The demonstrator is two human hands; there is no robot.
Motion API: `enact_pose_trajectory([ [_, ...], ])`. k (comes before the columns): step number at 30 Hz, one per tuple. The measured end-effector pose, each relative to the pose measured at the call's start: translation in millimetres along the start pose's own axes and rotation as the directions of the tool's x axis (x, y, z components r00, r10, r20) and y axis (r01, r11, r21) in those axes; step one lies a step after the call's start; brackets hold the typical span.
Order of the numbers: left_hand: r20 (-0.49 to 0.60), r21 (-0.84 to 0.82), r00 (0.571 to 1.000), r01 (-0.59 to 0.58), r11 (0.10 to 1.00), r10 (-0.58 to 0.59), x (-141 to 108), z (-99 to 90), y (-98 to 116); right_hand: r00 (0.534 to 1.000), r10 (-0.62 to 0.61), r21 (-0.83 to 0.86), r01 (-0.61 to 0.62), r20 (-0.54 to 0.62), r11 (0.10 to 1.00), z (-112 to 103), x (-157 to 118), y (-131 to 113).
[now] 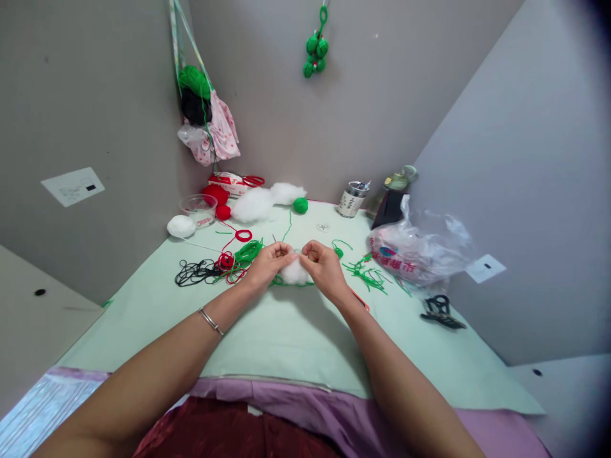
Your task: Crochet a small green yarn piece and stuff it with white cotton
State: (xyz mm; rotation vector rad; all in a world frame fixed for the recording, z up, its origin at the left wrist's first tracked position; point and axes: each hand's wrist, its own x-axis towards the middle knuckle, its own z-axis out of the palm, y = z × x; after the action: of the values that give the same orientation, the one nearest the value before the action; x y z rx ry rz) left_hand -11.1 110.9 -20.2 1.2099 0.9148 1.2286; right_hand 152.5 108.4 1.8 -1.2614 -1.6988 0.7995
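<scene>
Over the middle of the table, my left hand (271, 263) and my right hand (325, 264) face each other with fingers pinched together. Between them is a tuft of white fluffy stuffing (294, 272), gripped along its upper edge from both sides. Green yarn shows under and beside the tuft, partly covered by the hands. A thin needle-like tip sticks up just behind my left fingers. Close to my left hand lies a loose bundle of green yarn (247, 253). Cut green yarn pieces (370, 277) are scattered right of my right hand.
Black cord (195, 272), a red yarn ring (243, 236) and a white yarn ball (181, 226) lie left. Behind are more stuffing (252, 205), a green ball (300, 205) and a can (352, 200). A plastic bag (415, 251) and black claw clip (442, 313) sit right.
</scene>
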Motion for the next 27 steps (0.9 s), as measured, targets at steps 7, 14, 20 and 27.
enact_pose_trajectory([
  [7, -0.122, 0.126, 0.992, 0.028, 0.992, -0.012, 6.0, -2.3, -14.4, 0.981, 0.014, 0.062, -0.026, 0.193, 0.998, -0.1, -7.4, -15.1],
  [14, -0.079, 0.044, 0.995, 0.066, 0.997, -0.063, 1.3, 2.5, -10.8, 0.998, 0.053, -0.007, -0.053, 0.027, 0.999, 9.7, -1.6, -2.9],
  [20, 0.007, -0.085, 0.998, 0.071, 0.994, -0.07, -1.5, 0.2, 5.6, 0.997, 0.072, 0.035, -0.072, -0.013, 0.997, -2.5, 5.0, 4.9],
  [27, -0.01, -0.054, 0.998, 0.06, 0.997, -0.06, 1.0, 0.0, 1.2, 0.997, 0.077, 0.088, -0.077, 0.0, 0.993, -2.0, 5.6, 6.5],
])
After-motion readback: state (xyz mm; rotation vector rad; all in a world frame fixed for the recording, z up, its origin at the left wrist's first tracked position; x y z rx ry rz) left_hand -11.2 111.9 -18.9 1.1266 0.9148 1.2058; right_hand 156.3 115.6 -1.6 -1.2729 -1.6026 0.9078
